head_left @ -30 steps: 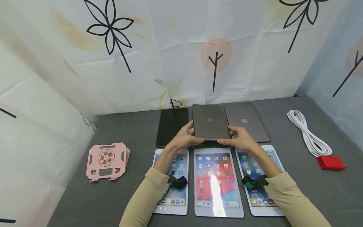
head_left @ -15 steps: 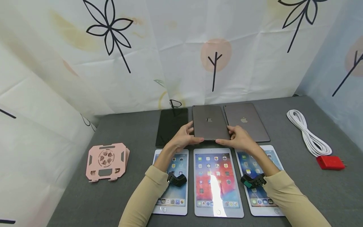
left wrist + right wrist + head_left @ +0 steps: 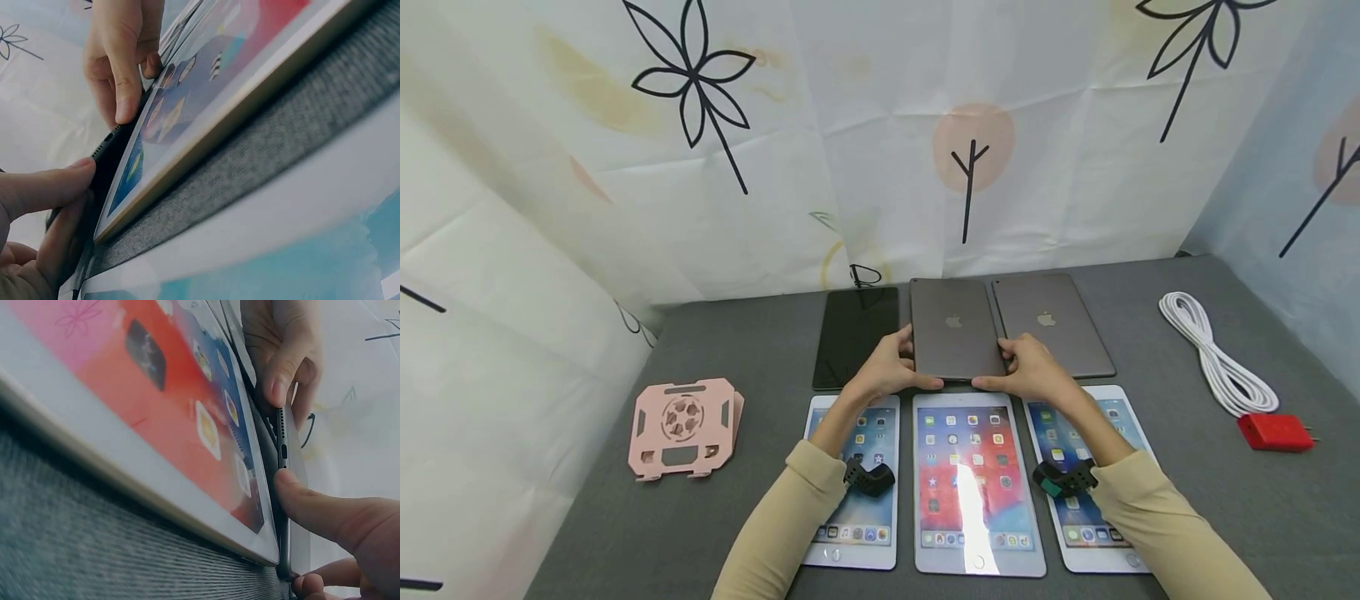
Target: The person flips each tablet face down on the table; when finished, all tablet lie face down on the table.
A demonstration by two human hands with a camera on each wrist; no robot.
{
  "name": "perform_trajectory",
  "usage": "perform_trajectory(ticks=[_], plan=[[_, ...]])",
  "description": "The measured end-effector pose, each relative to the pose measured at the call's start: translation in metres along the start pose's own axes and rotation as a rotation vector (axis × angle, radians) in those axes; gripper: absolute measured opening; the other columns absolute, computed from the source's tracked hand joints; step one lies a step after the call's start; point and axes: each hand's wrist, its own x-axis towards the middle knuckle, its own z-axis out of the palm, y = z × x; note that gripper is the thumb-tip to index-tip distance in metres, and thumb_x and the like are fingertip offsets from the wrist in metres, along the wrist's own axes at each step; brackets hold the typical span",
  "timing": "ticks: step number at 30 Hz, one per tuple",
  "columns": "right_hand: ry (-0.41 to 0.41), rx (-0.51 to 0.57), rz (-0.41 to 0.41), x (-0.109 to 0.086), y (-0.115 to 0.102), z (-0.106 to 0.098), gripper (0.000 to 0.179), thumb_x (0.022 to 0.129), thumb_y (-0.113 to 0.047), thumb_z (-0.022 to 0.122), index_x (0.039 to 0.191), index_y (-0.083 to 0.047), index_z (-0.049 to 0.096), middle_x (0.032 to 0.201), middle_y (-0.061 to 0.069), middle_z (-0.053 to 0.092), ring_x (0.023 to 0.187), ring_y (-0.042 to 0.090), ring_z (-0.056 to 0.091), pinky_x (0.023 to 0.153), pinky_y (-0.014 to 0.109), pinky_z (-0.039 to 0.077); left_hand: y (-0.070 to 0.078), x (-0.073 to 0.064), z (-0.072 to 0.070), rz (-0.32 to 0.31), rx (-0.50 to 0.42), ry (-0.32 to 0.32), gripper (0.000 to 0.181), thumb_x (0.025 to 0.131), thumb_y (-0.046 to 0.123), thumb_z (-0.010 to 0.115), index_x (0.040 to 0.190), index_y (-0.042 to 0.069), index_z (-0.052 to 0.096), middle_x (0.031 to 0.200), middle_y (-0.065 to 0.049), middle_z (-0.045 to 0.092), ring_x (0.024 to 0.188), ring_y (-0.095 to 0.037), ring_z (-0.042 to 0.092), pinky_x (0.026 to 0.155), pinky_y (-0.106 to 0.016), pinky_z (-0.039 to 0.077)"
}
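A dark grey tablet (image 3: pixel 957 333) lies back side up in the middle of the far row, its apple logo showing. My left hand (image 3: pixel 889 365) grips its near left corner, thumb along the near edge and fingers at the side. At the near right corner, my right hand (image 3: pixel 1032 367) holds it the same way. The right wrist view shows both thumbs on the tablet's port edge (image 3: pixel 283 447), close behind a white tablet (image 3: pixel 187 456). From the left wrist, that edge (image 3: pixel 106 145) appears between the thumbs. Whether its underside touches the table cannot be told.
A black-screened tablet (image 3: pixel 853 329) lies to its left, a second grey tablet (image 3: pixel 1052 325) to its right. White tablets with lit screens fill the near row, the middle one (image 3: pixel 977 483) uncovered. A pink stand (image 3: pixel 683 427) is left; a white cable (image 3: pixel 1217 354) and red charger (image 3: pixel 1276 432) are right.
The held grey tablet's near edge has come down and slightly toward me, closer to the middle white tablet. Both hands moved with it and keep their grip.
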Motion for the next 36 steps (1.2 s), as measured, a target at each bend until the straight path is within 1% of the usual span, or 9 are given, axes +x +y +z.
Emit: perform_trajectory(ticks=[2, 5, 7, 10, 12, 16, 20, 26, 36], plan=[[0.008, -0.016, 0.007, -0.001, -0.0005, 0.001, 0.092, 0.086, -0.031, 0.084, 0.145, 0.022, 0.038, 0.12, 0.032, 0.051, 0.087, 0.025, 0.049, 0.077, 0.034, 0.045, -0.0003, -0.0008, 0.0004, -0.012, 0.023, 0.011, 0.114, 0.079, 0.001, 0.086, 0.165, 0.01, 0.011, 0.125, -0.016, 0.055, 0.079, -0.012, 0.067, 0.078, -0.027, 0.055], [0.017, -0.02, 0.002, -0.0014, -0.001, 0.0021, 0.09, 0.086, -0.029, 0.084, 0.144, 0.022, 0.038, 0.12, 0.033, 0.051, 0.088, 0.028, 0.051, 0.077, 0.036, 0.045, -0.0018, -0.0011, 0.0002, -0.03, 0.084, 0.037, 0.116, 0.078, 0.008, 0.089, 0.164, 0.006, 0.013, 0.097, -0.006, 0.053, 0.056, -0.007, 0.047, 0.063, -0.024, 0.044], [0.023, -0.031, 0.0, -0.0017, -0.0015, 0.0024, 0.091, 0.085, -0.03, 0.084, 0.144, 0.022, 0.039, 0.119, 0.032, 0.051, 0.09, 0.028, 0.052, 0.078, 0.036, 0.046, -0.0025, -0.0011, 0.0, -0.035, 0.148, 0.06, 0.116, 0.076, 0.014, 0.091, 0.164, 0.004, 0.016, 0.081, 0.0, 0.047, 0.051, -0.009, 0.034, 0.057, -0.026, 0.035], [0.025, -0.034, 0.003, -0.0016, -0.0021, 0.0026, 0.09, 0.085, -0.03, 0.084, 0.144, 0.022, 0.04, 0.119, 0.032, 0.051, 0.089, 0.028, 0.051, 0.077, 0.036, 0.045, -0.0027, -0.0008, -0.0003, -0.015, 0.248, 0.077, 0.115, 0.075, 0.021, 0.093, 0.162, 0.002, 0.02, 0.061, 0.003, 0.043, 0.048, -0.009, 0.034, 0.052, -0.026, 0.03], [0.027, -0.042, 0.0, -0.0016, -0.0021, 0.0027, 0.09, 0.085, -0.03, 0.085, 0.144, 0.022, 0.04, 0.117, 0.031, 0.051, 0.088, 0.027, 0.05, 0.076, 0.035, 0.044, -0.0018, -0.0009, -0.0003, -0.003, 0.305, 0.081, 0.115, 0.075, 0.025, 0.093, 0.162, 0.0, 0.022, 0.054, 0.005, 0.041, 0.046, -0.009, 0.033, 0.05, -0.026, 0.028], [0.032, -0.054, -0.011, -0.0012, -0.0019, 0.0035, 0.09, 0.085, -0.029, 0.084, 0.144, 0.022, 0.039, 0.11, 0.027, 0.051, 0.086, 0.026, 0.049, 0.075, 0.035, 0.043, 0.001, -0.0017, -0.0006, -0.015, 0.357, 0.067, 0.114, 0.076, 0.028, 0.092, 0.161, -0.001, 0.022, 0.048, 0.005, 0.039, 0.042, -0.009, 0.029, 0.046, -0.025, 0.026], [0.034, -0.06, -0.011, -0.001, -0.0023, 0.0046, 0.091, 0.086, -0.029, 0.084, 0.145, 0.022, 0.037, 0.106, 0.024, 0.05, 0.086, 0.026, 0.048, 0.075, 0.035, 0.043, 0.003, -0.0014, -0.0011, -0.039, 0.367, 0.054, 0.115, 0.076, 0.028, 0.092, 0.161, -0.001, 0.02, 0.046, 0.005, 0.04, 0.04, -0.009, 0.029, 0.045, -0.025, 0.025], [0.031, -0.059, 0.0, -0.0006, -0.0025, 0.0065, 0.092, 0.087, -0.03, 0.083, 0.146, 0.021, 0.036, 0.11, 0.027, 0.05, 0.087, 0.027, 0.049, 0.076, 0.035, 0.044, 0.0005, 0.0008, -0.0025, -0.058, 0.386, 0.043, 0.115, 0.078, 0.03, 0.09, 0.162, 0.001, 0.019, 0.045, 0.007, 0.04, 0.04, -0.008, 0.029, 0.045, -0.024, 0.026], [0.033, -0.071, 0.002, -0.0013, -0.0035, 0.0064, 0.092, 0.086, -0.029, 0.083, 0.147, 0.021, 0.035, 0.115, 0.029, 0.05, 0.095, 0.033, 0.056, 0.079, 0.04, 0.049, -0.0015, 0.0021, -0.0028, -0.046, 0.425, 0.013, 0.116, 0.08, 0.033, 0.088, 0.163, 0.001, 0.014, 0.048, 0.004, 0.052, 0.043, -0.011, 0.048, 0.047, -0.023, 0.036]])
